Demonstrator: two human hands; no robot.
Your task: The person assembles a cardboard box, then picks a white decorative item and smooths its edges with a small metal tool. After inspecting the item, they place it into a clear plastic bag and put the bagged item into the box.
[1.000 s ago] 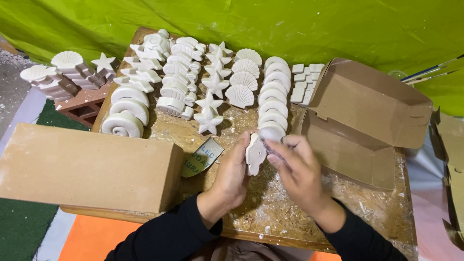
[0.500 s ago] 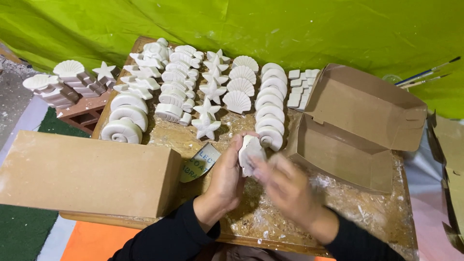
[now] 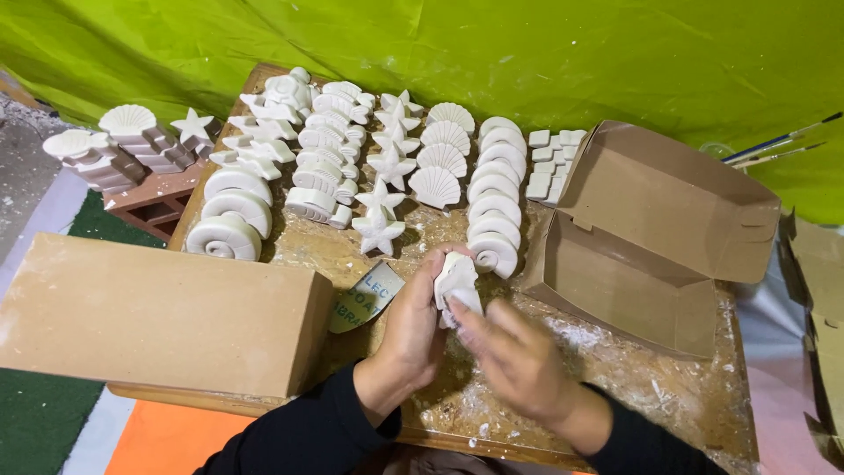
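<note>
My left hand [image 3: 413, 327] grips a small white plaster figure [image 3: 455, 280], holding it upright above the dusty wooden table [image 3: 615, 361]. My right hand [image 3: 519, 361] is blurred and lies against the figure's lower right side, fingers touching it. Beyond the hands stand rows of white plaster casts: spiral shells [image 3: 494, 224], fan shells [image 3: 435, 186], starfish [image 3: 380, 230] and flat round spirals [image 3: 224, 237].
An open brown cardboard box [image 3: 633, 290] lies at the right. A closed brown box [image 3: 158, 312] sits at the left, with a printed label [image 3: 365, 297] beside it. More casts rest on a brick [image 3: 145, 198] at far left. Paintbrushes [image 3: 774, 145] lie on the green sheet.
The view has shifted slightly. My right hand has slid down along the figure and is blurred with motion; my left hand keeps its hold on the figure.
</note>
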